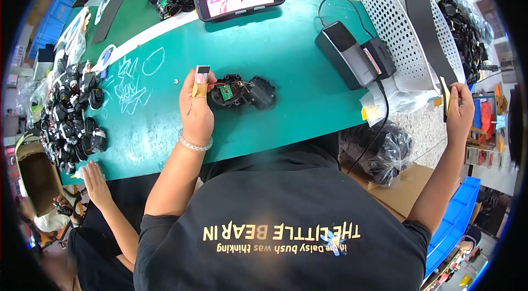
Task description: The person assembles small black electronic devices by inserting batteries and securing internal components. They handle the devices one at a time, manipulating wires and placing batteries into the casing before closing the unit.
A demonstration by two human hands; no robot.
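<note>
Hands (196, 117) (461, 108) closed: block (202, 75) left, strip (445, 105) right

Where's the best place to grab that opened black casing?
Probably hold the black casing by its outer rims, coming from left and right together: it lies open in two parts side by side, with the green circuit board exposed in the left one, best left untouched.

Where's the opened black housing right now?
Head view, left of centre: the black housing lies on the green tabletop, just right of the left hand.
</note>
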